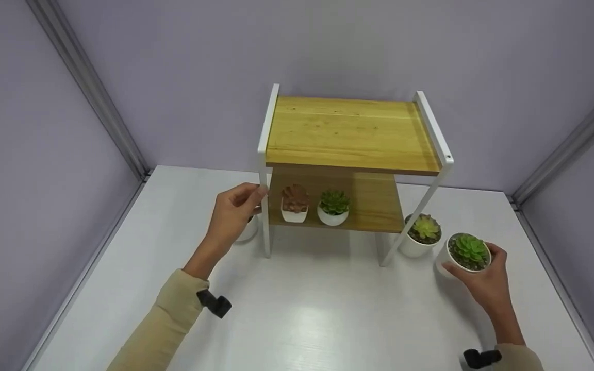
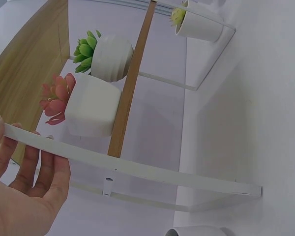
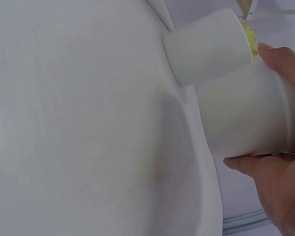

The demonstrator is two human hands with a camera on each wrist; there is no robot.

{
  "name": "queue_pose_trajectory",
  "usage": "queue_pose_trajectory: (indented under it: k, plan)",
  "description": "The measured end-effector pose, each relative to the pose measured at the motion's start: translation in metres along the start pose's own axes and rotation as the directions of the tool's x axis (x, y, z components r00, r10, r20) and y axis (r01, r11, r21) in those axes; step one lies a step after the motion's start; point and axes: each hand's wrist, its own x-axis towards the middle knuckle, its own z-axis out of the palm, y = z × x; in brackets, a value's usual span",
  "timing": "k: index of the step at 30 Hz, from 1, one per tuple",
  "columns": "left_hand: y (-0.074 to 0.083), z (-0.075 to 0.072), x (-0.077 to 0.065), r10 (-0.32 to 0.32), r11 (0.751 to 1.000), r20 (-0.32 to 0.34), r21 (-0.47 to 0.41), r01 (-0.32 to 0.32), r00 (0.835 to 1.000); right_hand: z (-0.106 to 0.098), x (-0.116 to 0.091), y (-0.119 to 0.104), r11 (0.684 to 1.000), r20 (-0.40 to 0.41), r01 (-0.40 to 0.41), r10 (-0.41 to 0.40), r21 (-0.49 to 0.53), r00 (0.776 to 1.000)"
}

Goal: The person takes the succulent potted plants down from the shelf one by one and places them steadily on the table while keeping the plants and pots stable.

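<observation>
A two-tier shelf (image 1: 353, 131) with wooden boards and a white metal frame stands at the back of the table. My left hand (image 1: 228, 216) pinches its front left post (image 1: 265, 232), thumb on one side and fingers on the other in the left wrist view. At the far right, my right hand (image 1: 489, 286) grips a white pot (image 3: 246, 110) holding a bright green succulent (image 1: 469, 250), thumb and fingers around opposite sides. Just left of it stands another white pot (image 1: 414, 246) with a yellow-green succulent (image 1: 426, 226), beside the shelf's right leg.
On the lower board (image 1: 374, 206) sit a reddish succulent (image 1: 295, 198) in a squarish white pot and a green one (image 1: 334, 201) in a round pot. Another white pot (image 1: 248, 232) stands partly hidden behind the left hand. Pale walls (image 1: 199, 77) enclose the white table (image 1: 297, 309).
</observation>
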Motion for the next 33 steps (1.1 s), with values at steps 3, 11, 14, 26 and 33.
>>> queue_pose_trajectory:
  k: [3, 11, 14, 26, 33]
  plan:
    - [0.0003, -0.0003, -0.0006, 0.014, 1.000, 0.006, -0.005, -0.014, 1.000, 0.0020, 0.0004, 0.0038, 1.000, 0.029, 0.013, -0.013, -0.004, 0.999]
    - [-0.0001, -0.0003, -0.0007, 0.041, 0.999, 0.017, -0.027, -0.040, 0.999, 0.0054, -0.0006, 0.0062, 1.000, 0.049, 0.029, -0.029, -0.010, 0.998]
    - [-0.0003, -0.0001, -0.0008, 0.039, 0.999, 0.013, -0.022, -0.039, 0.999, 0.0062, -0.0004, 0.0073, 0.999, 0.049, 0.035, -0.035, -0.009, 0.998]
    - [0.0017, 0.0007, -0.0009, 0.019, 1.000, 0.005, -0.011, -0.019, 1.000, 0.0078, -0.0002, 0.0091, 1.000, 0.049, 0.008, -0.008, -0.005, 0.999]
    - [0.0006, 0.0002, -0.0017, 0.017, 1.000, -0.003, -0.012, -0.017, 1.000, 0.0084, -0.0007, 0.0100, 1.000, 0.054, 0.010, -0.010, -0.005, 0.999]
